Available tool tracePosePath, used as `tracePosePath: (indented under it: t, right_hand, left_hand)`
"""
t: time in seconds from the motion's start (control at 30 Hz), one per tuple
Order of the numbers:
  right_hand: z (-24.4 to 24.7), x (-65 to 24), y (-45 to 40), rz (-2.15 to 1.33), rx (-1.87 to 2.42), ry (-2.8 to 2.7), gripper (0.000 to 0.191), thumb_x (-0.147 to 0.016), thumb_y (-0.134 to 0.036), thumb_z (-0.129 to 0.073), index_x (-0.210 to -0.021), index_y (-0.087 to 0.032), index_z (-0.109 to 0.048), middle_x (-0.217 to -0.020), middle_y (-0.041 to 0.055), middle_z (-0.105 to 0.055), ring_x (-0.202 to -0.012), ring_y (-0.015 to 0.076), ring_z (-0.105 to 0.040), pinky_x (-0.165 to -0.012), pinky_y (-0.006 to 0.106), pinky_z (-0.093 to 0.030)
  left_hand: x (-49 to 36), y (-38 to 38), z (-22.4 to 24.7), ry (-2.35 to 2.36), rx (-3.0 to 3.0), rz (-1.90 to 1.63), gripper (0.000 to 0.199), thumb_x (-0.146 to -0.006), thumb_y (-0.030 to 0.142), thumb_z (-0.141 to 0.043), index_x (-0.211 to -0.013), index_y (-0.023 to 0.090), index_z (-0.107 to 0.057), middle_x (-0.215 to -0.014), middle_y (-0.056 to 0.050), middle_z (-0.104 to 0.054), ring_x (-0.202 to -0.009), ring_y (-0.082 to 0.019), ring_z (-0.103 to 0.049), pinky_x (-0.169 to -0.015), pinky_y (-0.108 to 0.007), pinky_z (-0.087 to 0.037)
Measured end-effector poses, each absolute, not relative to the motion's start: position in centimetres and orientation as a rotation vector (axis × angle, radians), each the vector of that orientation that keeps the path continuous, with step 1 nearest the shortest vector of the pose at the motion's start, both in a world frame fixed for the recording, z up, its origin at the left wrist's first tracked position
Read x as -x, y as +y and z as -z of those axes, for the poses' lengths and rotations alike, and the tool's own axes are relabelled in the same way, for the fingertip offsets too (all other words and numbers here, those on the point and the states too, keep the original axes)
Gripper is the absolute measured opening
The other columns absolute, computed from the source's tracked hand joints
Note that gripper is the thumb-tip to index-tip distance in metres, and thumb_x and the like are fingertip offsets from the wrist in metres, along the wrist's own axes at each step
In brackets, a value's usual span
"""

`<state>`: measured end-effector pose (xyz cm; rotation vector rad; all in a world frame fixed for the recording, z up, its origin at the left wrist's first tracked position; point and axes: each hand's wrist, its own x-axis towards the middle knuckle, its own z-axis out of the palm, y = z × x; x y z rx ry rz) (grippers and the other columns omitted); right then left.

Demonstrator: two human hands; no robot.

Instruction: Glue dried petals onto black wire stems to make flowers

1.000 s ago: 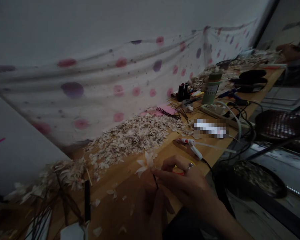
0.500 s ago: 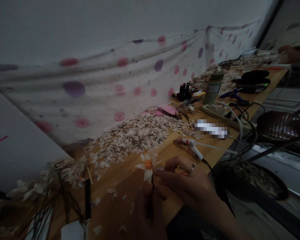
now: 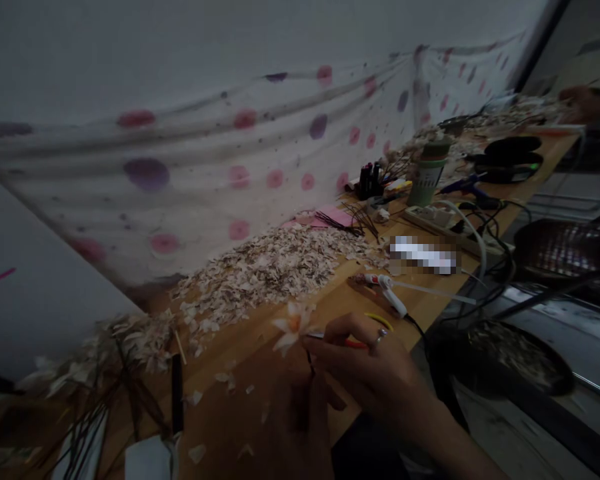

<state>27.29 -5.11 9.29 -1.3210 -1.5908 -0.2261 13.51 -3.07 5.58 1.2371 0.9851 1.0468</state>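
Note:
A white artificial flower [image 3: 289,327] with an orange centre stands on a thin dark stem above the table, slightly blurred. My left hand [image 3: 300,417], dim at the bottom middle, pinches this stem below the bloom. My right hand [image 3: 375,363], wearing a ring, is closed on pliers [image 3: 356,344] with red and yellow handles. Their metal tip is by the stem just under the flower, and the fingers cover most of the tool. Whether the tip touches the stem, I cannot tell. Several loose petals [image 3: 225,380] lie left of my hands.
A large heap of pale petals [image 3: 275,270] spreads behind. At right are a white glue gun [image 3: 393,297], a power strip [image 3: 433,220], a green bottle [image 3: 427,175] and cables. Dark stems [image 3: 83,427] lie at left. Another person's hand [image 3: 587,103] shows far right.
The right hand has shifted slightly left and the pliers' yellow handle now shows behind the fingers. The flower has tilted and moved a little up and left.

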Motion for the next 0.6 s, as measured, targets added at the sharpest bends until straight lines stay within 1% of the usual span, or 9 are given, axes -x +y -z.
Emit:
tracePosePath:
  t: [0.13,0.2,0.3,0.37,0.43,0.47,0.53,0.6]
  right_hand:
    - [-9.1,-27.4,-5.4,0.309,1.255,-1.59,0.018,-0.095,-0.018,-0.057,-0.103,-0.023,-0.072,-0.081,0.0015,-0.065,-0.07,0.0118,-0.063,-0.06,0.023,-0.05]
    - [-9.0,-27.6,-5.4,0.326,1.24,-1.595,0.015,-0.095,-0.018,-0.057,-0.099,-0.021,-0.071,-0.081,0.002,-0.066,-0.07,0.0121,-0.063,-0.06,0.024,-0.049]
    - [-8.8,-27.8,-5.3,0.312,1.249,-1.591,0.009,-0.093,-0.016,-0.06,-0.093,-0.017,-0.069,-0.08,0.003,-0.066,-0.071,0.0117,-0.064,-0.061,0.023,-0.049]
    - [-8.7,-27.9,-5.2,0.267,1.259,-1.571,0.005,-0.092,-0.017,-0.063,-0.088,-0.016,-0.066,-0.079,0.0024,-0.066,-0.071,0.0115,-0.064,-0.062,0.022,-0.05]
    - [-8.6,-27.9,-5.1,0.232,1.272,-1.566,0.003,-0.091,-0.018,-0.065,-0.088,-0.017,-0.065,-0.079,0.0018,-0.065,-0.071,0.0116,-0.064,-0.063,0.023,-0.051]
    - [-8.7,-27.9,-5.0,0.229,1.277,-1.568,0.001,-0.091,-0.018,-0.064,-0.089,-0.017,-0.065,-0.08,0.0016,-0.065,-0.071,0.0117,-0.064,-0.063,0.023,-0.051]
    - [-8.8,-27.8,-4.7,0.236,1.278,-1.579,0.005,-0.091,-0.015,-0.063,-0.094,-0.018,-0.065,-0.08,0.0016,-0.066,-0.07,0.0117,-0.065,-0.062,0.022,-0.05]
    - [-8.8,-27.8,-4.5,0.237,1.281,-1.586,0.008,-0.092,-0.013,-0.06,-0.094,-0.019,-0.065,-0.08,0.0018,-0.066,-0.07,0.0118,-0.065,-0.061,0.022,-0.05]
  left_hand:
    - [-13.3,-3.1,-5.4,1.009,-1.191,-1.033,0.023,-0.093,0.034,-0.06,-0.106,0.015,-0.064,-0.096,-0.005,-0.068,-0.072,-0.015,-0.065,-0.062,-0.031,-0.056]
    - [-13.0,-2.9,-5.3,1.023,-1.167,-1.029,0.023,-0.091,0.037,-0.063,-0.098,0.015,-0.066,-0.085,-0.003,-0.068,-0.062,-0.013,-0.062,-0.054,-0.027,-0.053]
    - [-12.4,-2.3,-5.2,1.042,-1.145,-0.957,0.025,-0.077,0.043,-0.076,-0.076,0.019,-0.069,-0.065,-0.001,-0.064,-0.049,-0.013,-0.056,-0.04,-0.023,-0.045]
    - [-12.2,-1.9,-5.3,1.045,-1.103,-0.898,0.026,-0.069,0.043,-0.083,-0.065,0.022,-0.068,-0.059,-0.001,-0.063,-0.047,-0.013,-0.056,-0.039,-0.022,-0.044]
    - [-12.3,-1.6,-5.5,1.006,-1.005,-0.843,0.028,-0.071,0.046,-0.08,-0.063,0.023,-0.066,-0.054,-0.001,-0.06,-0.043,-0.012,-0.052,-0.038,-0.022,-0.042]
    - [-12.5,-1.6,-5.6,0.981,-0.951,-0.831,0.03,-0.074,0.049,-0.077,-0.064,0.024,-0.064,-0.051,0.0,-0.058,-0.04,-0.011,-0.048,-0.037,-0.021,-0.039]
    - [-13.0,-1.6,-5.7,0.932,-0.875,-0.802,0.034,-0.08,0.053,-0.069,-0.065,0.024,-0.06,-0.046,0.002,-0.053,-0.034,-0.01,-0.038,-0.032,-0.021,-0.031]
    - [-13.4,-1.6,-5.6,0.926,-0.854,-0.814,0.035,-0.08,0.056,-0.068,-0.067,0.024,-0.059,-0.045,0.003,-0.052,-0.032,-0.009,-0.035,-0.031,-0.021,-0.026]
